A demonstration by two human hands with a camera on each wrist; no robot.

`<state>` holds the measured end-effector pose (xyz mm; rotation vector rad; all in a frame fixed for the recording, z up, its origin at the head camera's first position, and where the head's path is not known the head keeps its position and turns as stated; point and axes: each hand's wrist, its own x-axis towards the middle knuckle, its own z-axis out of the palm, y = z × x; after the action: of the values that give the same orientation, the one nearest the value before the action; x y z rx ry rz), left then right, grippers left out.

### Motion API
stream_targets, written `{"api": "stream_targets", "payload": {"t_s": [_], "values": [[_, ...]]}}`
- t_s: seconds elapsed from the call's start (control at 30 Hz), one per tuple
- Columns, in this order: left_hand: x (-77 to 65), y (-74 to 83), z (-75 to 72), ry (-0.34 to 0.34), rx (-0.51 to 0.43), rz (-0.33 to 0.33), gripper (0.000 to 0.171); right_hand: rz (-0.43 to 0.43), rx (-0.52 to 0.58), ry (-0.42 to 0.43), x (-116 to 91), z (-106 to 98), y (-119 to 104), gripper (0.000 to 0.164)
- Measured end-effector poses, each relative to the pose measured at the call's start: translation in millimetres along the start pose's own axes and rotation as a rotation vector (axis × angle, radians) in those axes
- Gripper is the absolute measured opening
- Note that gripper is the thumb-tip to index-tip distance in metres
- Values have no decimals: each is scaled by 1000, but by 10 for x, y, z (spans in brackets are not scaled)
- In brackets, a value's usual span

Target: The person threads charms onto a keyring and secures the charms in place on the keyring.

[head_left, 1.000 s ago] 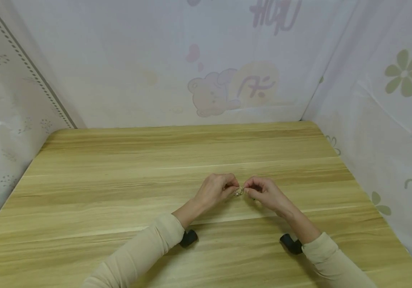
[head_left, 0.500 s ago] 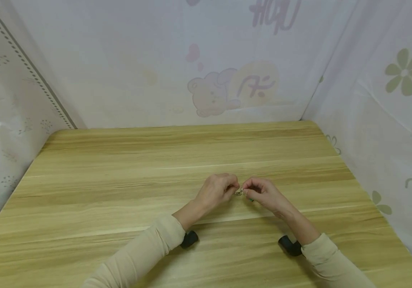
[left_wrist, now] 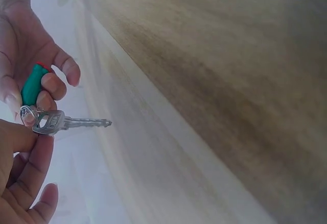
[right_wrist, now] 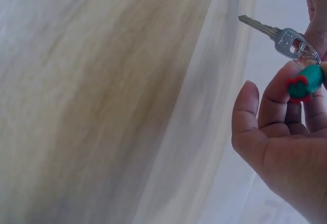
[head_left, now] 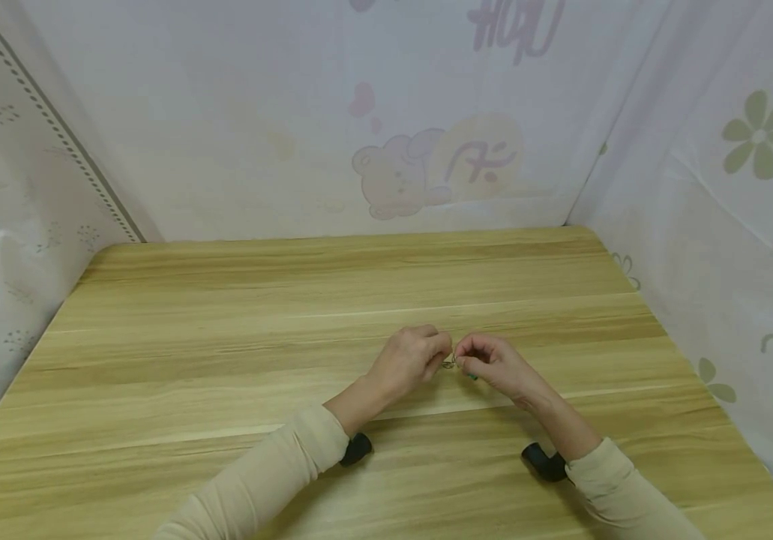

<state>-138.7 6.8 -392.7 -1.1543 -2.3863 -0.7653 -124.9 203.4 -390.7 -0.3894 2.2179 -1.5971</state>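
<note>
Near the middle of the table both hands meet over a silver key [left_wrist: 53,122] on a thin metal key ring [left_wrist: 28,115]. In the left wrist view, my left hand [head_left: 405,356] pinches the key at its head, close to the ring; its blade points away from the fingers. My right hand [head_left: 501,365] pinches the key ring between thumb and index finger. Against its curled fingers hangs a small green charm [right_wrist: 306,83] with a red end, joined to the ring. The exact contact of fingertips and ring is partly hidden.
The wood-grain table [head_left: 224,315] lies under both arms. Black curved pieces [head_left: 357,450] show beside each cuff. Printed white cloth [head_left: 258,112] hangs behind the table and along both sides.
The ring's loop, seen plainly between the hands a second ago, is now mostly covered. My left fingers have shifted slightly right, and more of the green charm shows beneath my right hand.
</note>
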Motion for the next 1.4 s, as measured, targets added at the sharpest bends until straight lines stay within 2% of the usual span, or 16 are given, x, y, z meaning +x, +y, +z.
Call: {"api": "stream_targets", "payload": {"t_s": [0.2, 0.53, 0.8, 1.0, 1.27, 1.4], "values": [[-2, 12, -7, 20, 64, 38, 18, 5, 24, 0, -7, 6, -6, 16], [4, 34, -34, 15, 109, 64, 13, 19, 125, -18, -18, 10, -5, 20], [9, 45, -22, 50, 150, 88, 17, 7, 76, 14, -15, 41, -4, 16], [5, 46, -29, 45, 99, 42, 15, -48, -16, 86, -19, 87, -30, 9], [5, 52, -50, 29, -10, -100, 15, -110, -123, 214, -20, 145, -40, 5], [12, 54, -48, 31, -30, -138, 17, -127, -151, 271, -22, 170, -56, 4]]}}
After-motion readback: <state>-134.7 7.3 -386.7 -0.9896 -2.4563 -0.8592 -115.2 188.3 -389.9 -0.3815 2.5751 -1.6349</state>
